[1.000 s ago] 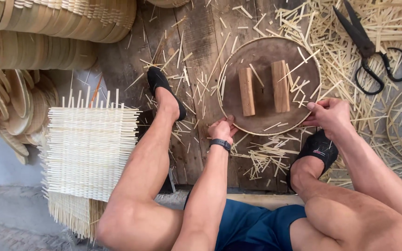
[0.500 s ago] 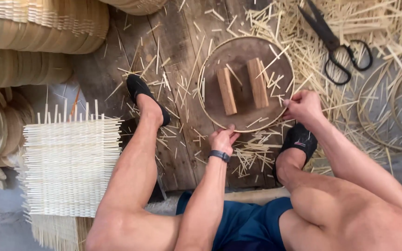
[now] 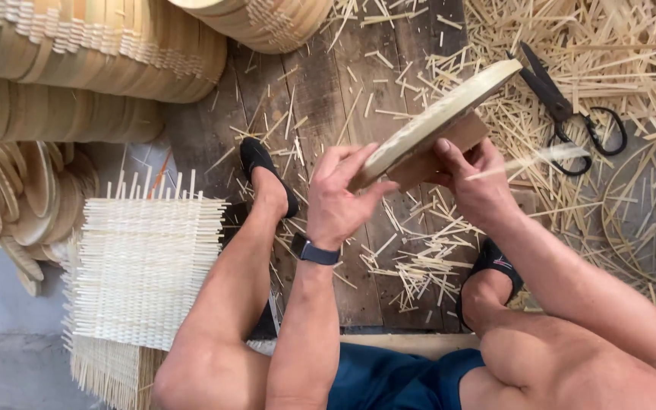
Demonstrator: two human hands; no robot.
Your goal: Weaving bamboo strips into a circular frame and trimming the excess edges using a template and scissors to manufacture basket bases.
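Left hand [image 3: 339, 201], right hand [image 3: 474, 181] grip tilted round form [image 3: 438, 121].

Both forearms reach forward from between the raised bare knees. The left hand [image 3: 335, 199], a dark watch on its wrist, curls with fingers bent and thumb pressed forward. The right hand [image 3: 474, 181] sits just beside it, fingers closed in a grip, thumb up.
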